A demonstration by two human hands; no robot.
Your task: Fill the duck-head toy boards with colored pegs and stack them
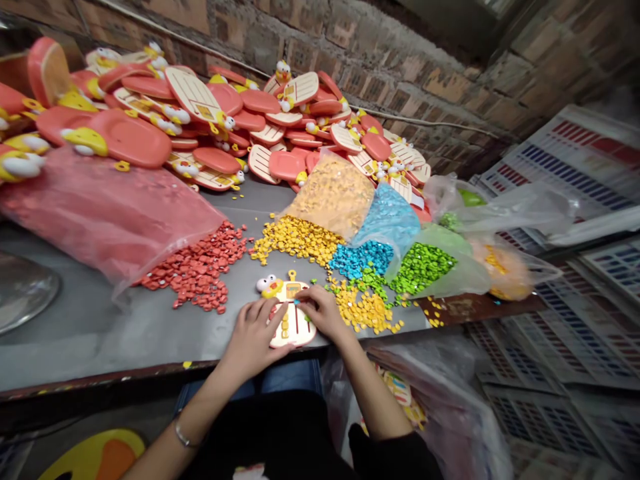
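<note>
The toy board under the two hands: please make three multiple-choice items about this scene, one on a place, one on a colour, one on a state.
1. Where does the toy board lie?
A. at the near table edge
B. on the red pile
C. inside a bag

2. Which colour are the beads left of the board?
A. blue
B. red
C. green

3. What is the left hand doing?
A. hanging in the air
B. gripping a bag
C. resting flat on the board

Answers: 1 A, the board sits by the table front edge; 2 B, the heap is red; 3 C, its fingers lie on the board, opposite the right hand.
</note>
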